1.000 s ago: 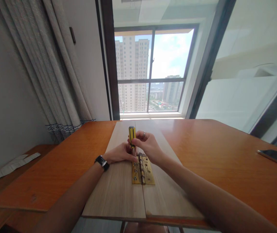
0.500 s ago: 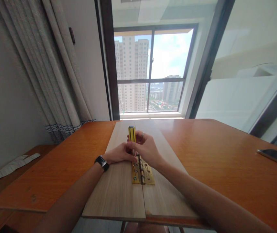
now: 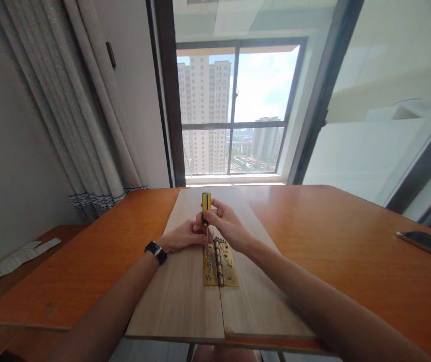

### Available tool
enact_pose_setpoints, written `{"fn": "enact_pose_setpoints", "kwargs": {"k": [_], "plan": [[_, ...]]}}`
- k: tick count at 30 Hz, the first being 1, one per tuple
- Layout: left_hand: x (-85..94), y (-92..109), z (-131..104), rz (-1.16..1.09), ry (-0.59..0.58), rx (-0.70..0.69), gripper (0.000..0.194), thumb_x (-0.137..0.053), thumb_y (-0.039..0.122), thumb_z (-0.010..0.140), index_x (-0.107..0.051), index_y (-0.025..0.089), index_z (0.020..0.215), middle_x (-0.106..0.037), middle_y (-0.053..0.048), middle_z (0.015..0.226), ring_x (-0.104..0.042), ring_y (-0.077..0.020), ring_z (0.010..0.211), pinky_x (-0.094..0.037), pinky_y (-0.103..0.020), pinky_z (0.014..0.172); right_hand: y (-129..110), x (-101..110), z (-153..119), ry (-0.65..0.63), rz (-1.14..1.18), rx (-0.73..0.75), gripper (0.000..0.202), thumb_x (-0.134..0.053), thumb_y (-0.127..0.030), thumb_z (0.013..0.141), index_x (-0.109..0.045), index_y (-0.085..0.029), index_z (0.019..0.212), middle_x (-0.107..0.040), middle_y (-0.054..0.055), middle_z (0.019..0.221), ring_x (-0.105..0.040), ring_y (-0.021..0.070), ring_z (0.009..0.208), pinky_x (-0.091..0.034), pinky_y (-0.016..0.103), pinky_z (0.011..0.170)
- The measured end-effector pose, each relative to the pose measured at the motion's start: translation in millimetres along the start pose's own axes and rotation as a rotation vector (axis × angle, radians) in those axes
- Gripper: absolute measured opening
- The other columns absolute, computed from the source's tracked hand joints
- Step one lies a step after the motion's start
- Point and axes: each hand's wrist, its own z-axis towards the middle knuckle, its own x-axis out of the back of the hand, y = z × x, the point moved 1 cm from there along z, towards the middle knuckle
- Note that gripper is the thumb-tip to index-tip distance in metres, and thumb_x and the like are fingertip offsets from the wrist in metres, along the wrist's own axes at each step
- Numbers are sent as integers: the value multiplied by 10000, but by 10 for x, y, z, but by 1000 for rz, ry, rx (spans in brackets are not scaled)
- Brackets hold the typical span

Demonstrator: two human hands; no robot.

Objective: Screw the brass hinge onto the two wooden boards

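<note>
My right hand is closed round the yellow-and-black handle of a screwdriver, which stands upright. Its thin shaft points down at the far end of the left leaf of a brass hinge. My left hand, below the handle, has thumb and fingers pinched about the shaft; the tip is partly hidden there. Screw heads show in the hinge's left leaf, while holes show in the right leaf. Several loose screws lie at the hinge's far edge. Two pale wooden boards lie side by side under the hinge.
The boards rest on an orange-brown wooden table, slightly over its near edge. A phone lies at the right. White paper strips are on a lower surface at the left. A curtain and a window stand beyond.
My right hand and the screwdriver have risen slightly, baring more of the shaft. My left hand has shifted a little up, uncovering more of the hinge's far end.
</note>
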Motion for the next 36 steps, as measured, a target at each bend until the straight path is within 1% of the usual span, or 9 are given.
{"fn": "enact_pose_setpoints", "kwargs": {"k": [3, 7, 10, 14, 17, 22, 24, 29, 36], "plan": [[15, -27, -16, -63, 21, -25, 382, -850, 348, 682, -659, 127, 928, -700, -44, 884, -638, -158, 836, -472, -308, 831, 10, -6, 0, -51, -19, 1, 429, -687, -530, 809, -486, -193, 981, -710, 10, 739, -545, 92, 449, -380, 199, 392], [-2, -12, -24, -89, 27, -28, 370, -855, 299, 682, -666, 139, 956, -694, -32, 834, -635, -145, 799, -478, -299, 818, 0, -17, -11, -73, -49, 19, 417, -659, -561, 820, -505, -187, 921, -739, 54, 837, -526, 83, 448, -382, 213, 411], [1, 15, -12, -50, 23, -38, 357, -875, 339, 642, -686, 135, 866, -666, -15, 756, -611, -140, 754, -475, -291, 794, -15, -30, -19, -41, -64, 26, 401, -636, -571, 832, -529, -196, 926, -745, 77, 933, -538, 94, 479, -395, 224, 424], [30, -2, -3, 28, 51, 7, 379, -893, 412, 575, -677, 128, 703, -643, -8, 726, -588, -147, 746, -461, -294, 794, -26, -71, -47, 54, -163, 35, 351, -639, -537, 837, -606, -210, 958, -722, 38, 828, -521, 104, 489, -407, 237, 448], [36, -34, 0, 15, 56, 1, 392, -900, 400, 559, -672, 126, 721, -645, -11, 752, -594, -155, 765, -456, -302, 808, -27, -96, -63, 179, -216, 74, 266, -727, -433, 769, -652, -198, 868, -666, -3, 703, -529, 111, 502, -429, 247, 473], [18, -38, 17, 4, 27, -25, 366, -890, 366, 585, -662, 121, 732, -632, 8, 715, -556, -119, 702, -435, -269, 744, -55, -107, -54, 304, -272, 109, 200, -793, -320, 673, -704, -173, 775, -696, 18, 719, -626, 156, 657, -496, 275, 610], [10, -29, 21, -1, 18, -17, 368, -888, 369, 585, -650, 121, 717, -621, 13, 701, -549, -118, 698, -426, -265, 725, -78, -103, -52, 289, -309, 118, 194, -779, -337, 698, -717, -169, 774, -705, 23, 729, -633, 160, 674, -499, 282, 631], [-8, -22, 17, -8, 30, -7, 411, -901, 378, 544, -625, 124, 711, -601, 15, 713, -535, -114, 687, -418, -260, 683, -98, -47, -53, 133, -335, 87, 234, -713, -402, 775, -733, -169, 766, -680, 15, 676, -606, 157, 614, -473, 273, 544], [-35, -2, -4, -13, 44, -51, 433, -903, 311, 563, -633, 143, 857, -606, 15, 772, -562, -117, 737, -432, -255, 711, -69, -79, -65, 51, -185, 50, 341, -660, -465, 825, -714, -174, 994, -712, 37, 774, -636, 149, 651, -478, 247, 526]]}}
